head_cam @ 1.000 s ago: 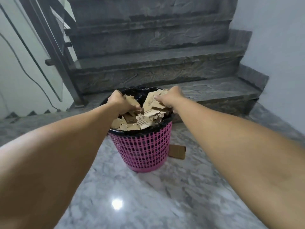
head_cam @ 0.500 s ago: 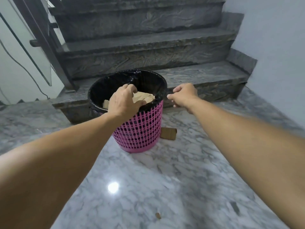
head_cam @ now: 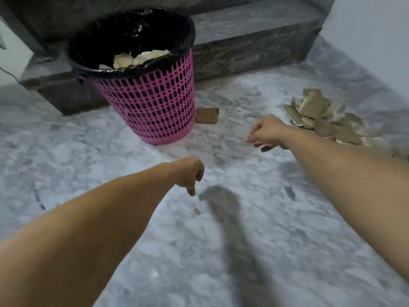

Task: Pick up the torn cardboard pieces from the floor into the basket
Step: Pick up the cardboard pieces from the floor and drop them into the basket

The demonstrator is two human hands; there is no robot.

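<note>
Down on the marble floor (head_cam: 254, 251), both hands hung empty, fingers loose: left hand (head_cam: 188, 173) above a tiny scrap (head_cam: 196, 210), right hand (head_cam: 267, 132) near the cardboard pile (head_cam: 325, 118). Overfilling the basket (head_cam: 146, 103) risked spills.

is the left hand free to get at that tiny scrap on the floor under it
Probably yes: the left hand holds nothing and hangs just above the scrap, with only bare floor between them.
</note>
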